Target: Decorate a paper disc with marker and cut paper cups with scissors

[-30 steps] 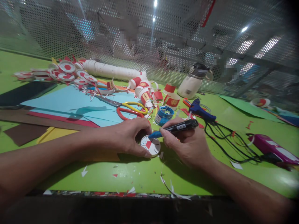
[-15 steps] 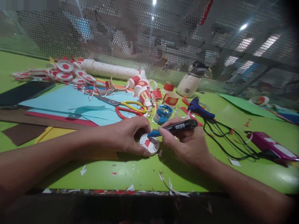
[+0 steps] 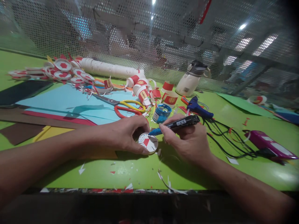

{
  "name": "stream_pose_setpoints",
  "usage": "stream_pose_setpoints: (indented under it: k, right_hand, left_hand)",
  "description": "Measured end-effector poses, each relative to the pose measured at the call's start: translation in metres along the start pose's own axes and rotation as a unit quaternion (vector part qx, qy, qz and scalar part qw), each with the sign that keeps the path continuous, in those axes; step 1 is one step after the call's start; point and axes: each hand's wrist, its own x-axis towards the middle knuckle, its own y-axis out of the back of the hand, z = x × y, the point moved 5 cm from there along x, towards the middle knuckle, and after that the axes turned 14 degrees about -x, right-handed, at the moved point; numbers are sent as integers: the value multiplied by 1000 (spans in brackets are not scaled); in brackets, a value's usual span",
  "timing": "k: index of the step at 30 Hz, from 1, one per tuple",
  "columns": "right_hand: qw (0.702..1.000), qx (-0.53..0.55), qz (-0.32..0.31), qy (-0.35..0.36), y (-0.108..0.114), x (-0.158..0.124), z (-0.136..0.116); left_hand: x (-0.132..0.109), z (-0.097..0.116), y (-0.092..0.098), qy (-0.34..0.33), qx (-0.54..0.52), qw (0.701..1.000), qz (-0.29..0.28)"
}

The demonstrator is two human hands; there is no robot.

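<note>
My left hand [image 3: 127,133] pinches the left edge of a small white paper disc [image 3: 153,146], thumb at the near side and forefinger at the far side. The disc bears a red shape in its middle, blue dots on the left part and short dark lines on the right. In my right hand [image 3: 190,141] is a black permanent marker [image 3: 181,123] with a blue front end, held like a pen. Its tip is at the disc's upper edge; I cannot tell whether it touches. Just beyond the hands stands an open blue jar [image 3: 161,115].
Scissors [image 3: 130,107] lie on light blue paper [image 3: 53,98]. Behind are cut paper cups [image 3: 141,90], a long cup stack [image 3: 112,69] and red-white discs [image 3: 62,65]. To the right lie a glue gun [image 3: 198,107], its cord and a purple power strip [image 3: 271,144]; a bottle [image 3: 190,81] stands behind.
The marker's tip has shifted slightly toward the disc's upper edge, away from the red shape. The whole view has moved a little; my left hand keeps its hold.
</note>
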Motion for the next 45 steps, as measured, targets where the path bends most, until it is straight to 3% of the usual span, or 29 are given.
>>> stream_pose_setpoints:
  k: [18, 32, 41, 45]
  right_hand:
    - [999, -28, -31, 6, -2, 2, -4]
    - [999, -2, -22, -48, -2, 1, -3]
    - [997, -79, 13, -4, 1, -3, -8]
    - [997, -79, -2, 15, 0, -3, -9]
  left_hand:
    - [-2, 2, 0, 18, 9, 1000, 2]
    - [-1, 1, 0, 19, -5, 1000, -6]
    - [0, 3, -1, 6, 11, 1000, -4]
    - [-1, 6, -1, -1, 24, 1000, -3]
